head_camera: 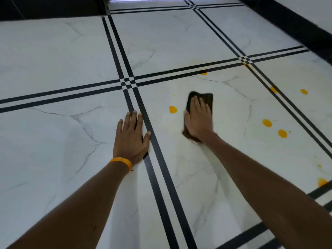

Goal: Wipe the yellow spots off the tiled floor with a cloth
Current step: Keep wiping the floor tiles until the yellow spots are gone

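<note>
**Floor wipe — hands flat**

Right hand (198, 121): fingers extended, pressing dark cloth (206, 99) flat on the white tiled floor (53, 141). Left hand (130, 137): fingers spread, empty, on tile. Yellow spots — nearest (173, 109) at the cloth's 9 o'clock, others (267, 122) toward 3 o'clock.

We judge this an indoor room, of a home or a commercial building; which one we cannot tell. The floor (53, 56) fills the frame: large glossy white tiles with grey marble veining, divided by paired black strips (158, 177) that cross in a grid. A black skirting (287, 24) runs along the upper right under a pale wall (314, 8). A dark wall base (50, 8) spans the upper left. No furniture or fittings are in view.
</note>
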The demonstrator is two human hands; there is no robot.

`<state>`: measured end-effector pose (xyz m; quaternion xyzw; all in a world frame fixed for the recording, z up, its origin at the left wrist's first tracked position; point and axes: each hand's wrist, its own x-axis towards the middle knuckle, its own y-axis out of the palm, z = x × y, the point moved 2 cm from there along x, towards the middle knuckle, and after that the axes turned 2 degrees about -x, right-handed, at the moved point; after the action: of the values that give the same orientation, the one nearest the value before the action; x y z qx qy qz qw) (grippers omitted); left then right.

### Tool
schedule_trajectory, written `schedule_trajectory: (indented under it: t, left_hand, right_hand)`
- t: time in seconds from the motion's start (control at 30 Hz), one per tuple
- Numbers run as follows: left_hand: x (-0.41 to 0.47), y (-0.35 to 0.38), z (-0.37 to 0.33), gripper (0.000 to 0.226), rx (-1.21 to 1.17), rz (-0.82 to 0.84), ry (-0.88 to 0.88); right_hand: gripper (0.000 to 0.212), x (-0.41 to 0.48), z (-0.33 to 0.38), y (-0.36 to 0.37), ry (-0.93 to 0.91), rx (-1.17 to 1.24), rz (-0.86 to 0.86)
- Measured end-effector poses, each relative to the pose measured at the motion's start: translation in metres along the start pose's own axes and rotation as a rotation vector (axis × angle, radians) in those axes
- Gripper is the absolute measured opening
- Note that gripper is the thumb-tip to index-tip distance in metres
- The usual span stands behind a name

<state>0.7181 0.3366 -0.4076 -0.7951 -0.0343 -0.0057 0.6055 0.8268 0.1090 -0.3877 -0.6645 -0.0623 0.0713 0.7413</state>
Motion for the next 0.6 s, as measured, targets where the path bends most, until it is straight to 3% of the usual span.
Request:
schedule_trajectory:
  t: [0.07,0.17,0.27,0.37,0.47,0.53,0.6]
  left_hand:
    - [0.0,0.0,-0.002,0.072,-0.011,-0.008,0.002]
    - [0.006,-0.002,0.002,0.068,-0.012,-0.02,0.009]
    - [0.005,0.0,0.006,0.064,-0.008,-0.023,0.012]
    - [0.0,0.001,0.002,0.062,-0.018,-0.031,0.009]
    - [0.005,0.001,0.004,0.061,-0.021,-0.031,-0.003]
    - [0.004,0.001,0.007,0.061,-0.017,-0.023,-0.015]
    - [0.003,-0.001,0.006,0.06,-0.024,-0.025,-0.013]
  right_hand:
    - [0.063,0.048,0.038,0.001,0.021,0.022,0.005]
    - [0.061,0.064,0.096,0.007,-0.139,0.031,0.0]
    - [0.062,-0.024,0.101,0.014,-0.355,0.026,0.035]
    - [0.063,-0.108,0.042,0.012,-0.428,0.06,0.062]
    - [0.069,-0.059,-0.014,0.002,-0.212,0.019,-0.017]
    - [0.071,-0.004,-0.01,0.0,0.022,-0.011,-0.01]
    - [0.067,0.025,0.025,0.006,0.098,-0.008,-0.016]
